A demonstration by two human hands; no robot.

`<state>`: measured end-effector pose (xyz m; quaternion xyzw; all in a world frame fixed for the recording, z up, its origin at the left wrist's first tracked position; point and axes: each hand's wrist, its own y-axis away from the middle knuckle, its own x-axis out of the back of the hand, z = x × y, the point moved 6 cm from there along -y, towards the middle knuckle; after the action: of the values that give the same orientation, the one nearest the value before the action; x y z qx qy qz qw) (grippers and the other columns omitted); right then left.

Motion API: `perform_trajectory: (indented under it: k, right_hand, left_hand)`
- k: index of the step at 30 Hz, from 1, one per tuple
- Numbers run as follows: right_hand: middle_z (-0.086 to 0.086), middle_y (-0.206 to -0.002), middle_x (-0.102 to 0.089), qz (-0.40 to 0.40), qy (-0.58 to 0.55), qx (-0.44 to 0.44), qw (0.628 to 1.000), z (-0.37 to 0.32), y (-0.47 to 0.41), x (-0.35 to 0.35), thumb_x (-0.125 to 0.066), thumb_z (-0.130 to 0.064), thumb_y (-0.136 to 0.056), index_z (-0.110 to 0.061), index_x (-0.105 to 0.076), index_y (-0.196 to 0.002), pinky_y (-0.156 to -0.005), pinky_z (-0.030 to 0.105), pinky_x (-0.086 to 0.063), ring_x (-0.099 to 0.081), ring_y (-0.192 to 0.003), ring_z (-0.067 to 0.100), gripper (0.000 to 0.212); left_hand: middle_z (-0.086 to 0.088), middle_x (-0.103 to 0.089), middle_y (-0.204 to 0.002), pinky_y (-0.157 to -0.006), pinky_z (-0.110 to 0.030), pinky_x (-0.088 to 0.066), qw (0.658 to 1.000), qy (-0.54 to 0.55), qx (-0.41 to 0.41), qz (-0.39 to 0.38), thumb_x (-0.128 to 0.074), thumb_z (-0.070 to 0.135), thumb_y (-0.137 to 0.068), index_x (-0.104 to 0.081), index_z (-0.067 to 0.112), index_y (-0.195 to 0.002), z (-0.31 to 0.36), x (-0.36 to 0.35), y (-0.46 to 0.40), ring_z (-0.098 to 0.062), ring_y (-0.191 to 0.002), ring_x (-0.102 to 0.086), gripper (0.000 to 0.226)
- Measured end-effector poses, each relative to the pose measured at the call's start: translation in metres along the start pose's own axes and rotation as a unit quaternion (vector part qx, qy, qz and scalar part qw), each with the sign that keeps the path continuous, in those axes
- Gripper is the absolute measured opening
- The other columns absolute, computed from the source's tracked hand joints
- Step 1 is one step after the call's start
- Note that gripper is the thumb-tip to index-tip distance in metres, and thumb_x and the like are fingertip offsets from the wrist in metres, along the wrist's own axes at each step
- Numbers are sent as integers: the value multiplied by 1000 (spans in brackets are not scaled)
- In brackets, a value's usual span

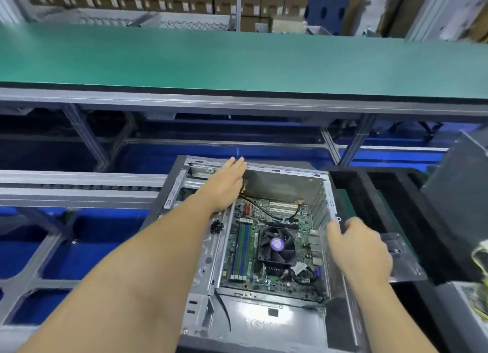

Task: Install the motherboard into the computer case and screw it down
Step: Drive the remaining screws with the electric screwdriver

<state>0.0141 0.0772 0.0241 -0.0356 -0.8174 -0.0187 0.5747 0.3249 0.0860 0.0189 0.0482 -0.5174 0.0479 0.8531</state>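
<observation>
The open computer case (200, 260) lies on its side at the near edge of the bench, and the motherboard (272, 244) sits flat inside it, its fan (276, 244) facing up. The right hand (361, 249) hovers at the case's right wall, fingers loosely bent, holding nothing. Farther in, the left hand (227, 185) reaches over the far rim, fingers straight and together. Beyond runs a green conveyor belt (237, 59).
</observation>
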Motion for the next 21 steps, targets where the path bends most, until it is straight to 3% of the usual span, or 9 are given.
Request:
perform_trajectory:
  k: [2, 4, 6, 7, 9, 11, 13, 17, 21]
  right_hand:
    - [19, -123, -62, 44, -22, 81, 996, -33, -27, 7, -45, -47, -100, -10, -56, -133, -85, 47, -45, -57, -109, 42, 51]
    - [18, -145, -52, 39, 15, 204, 978, -78, -60, 1, -43, -45, -103, -12, -47, -147, -108, 56, -36, -46, -134, 39, 54]
    - [10, -161, -37, -38, 64, 272, 959, -121, -89, -18, -33, -48, -107, -18, -37, -155, -121, 61, -14, -24, -152, 31, 57]
    - [7, -163, -34, -81, 79, 290, 950, -140, -100, -30, -29, -51, -108, -20, -34, -157, -122, 61, -7, -18, -155, 29, 58]
    - [6, -159, -42, -162, 101, 315, 930, -165, -110, -56, -23, -55, -108, -20, -39, -154, -122, 61, -8, -27, -151, 30, 60]
    - [8, -145, -57, -187, 118, 333, 917, -172, -110, -72, -20, -60, -106, -21, -50, -143, -117, 56, -22, -47, -136, 33, 61]
    - [9, -132, -65, -156, 123, 344, 918, -170, -110, -75, -19, -63, -105, -20, -55, -131, -105, 51, -34, -58, -120, 33, 62]
    - [6, -119, -70, -135, 96, 348, 923, -161, -110, -71, -21, -67, -103, -20, -57, -123, -97, 47, -38, -63, -110, 31, 62]
    - [5, -116, -72, -82, 106, 345, 929, -139, -109, -66, -21, -66, -103, -20, -59, -123, -84, 41, -37, -65, -105, 30, 63]
  left_hand:
    - [2, -13, -165, -117, -23, -3, 997, 56, 39, 40, -27, 22, -106, -19, 15, -157, 1, 13, 14, -12, -151, -5, 52]
    - [-3, -33, -157, -118, -31, -15, 990, 16, 67, 119, -28, 32, -105, -34, 11, -150, 10, 24, 35, -22, -147, -24, 51]
    - [-5, -41, -149, -117, -38, -22, 976, -32, 130, 170, -23, 51, -101, -38, 8, -144, 23, 24, 61, -29, -143, -31, 63]
    - [-5, -29, -158, -121, -40, -13, 967, -46, 177, 176, -18, 62, -97, -27, 9, -151, 28, 18, 73, -28, -148, -21, 77]
    - [-8, 1, -165, -120, -43, 10, 948, -71, 262, 168, -15, 79, -86, 4, 8, -157, 35, -2, 98, -24, -152, 4, 102]
    - [-13, 9, -164, -119, -46, 12, 934, -76, 308, 163, -29, 82, -80, 22, 7, -152, 39, -21, 115, -27, -151, 12, 115]
    - [-16, 10, -164, -121, -47, 7, 922, -63, 343, 169, -47, 72, -81, 34, 11, -146, 37, -30, 127, -29, -151, 14, 121]
    - [-17, 3, -164, -123, -48, -5, 902, -60, 377, 201, -62, 49, -87, 34, 15, -146, 30, -29, 139, -34, -152, 2, 118]
    - [-15, 2, -165, -122, -53, -3, 918, -90, 342, 182, -61, 36, -90, 31, 20, -148, 32, -34, 131, -33, -152, -1, 110]
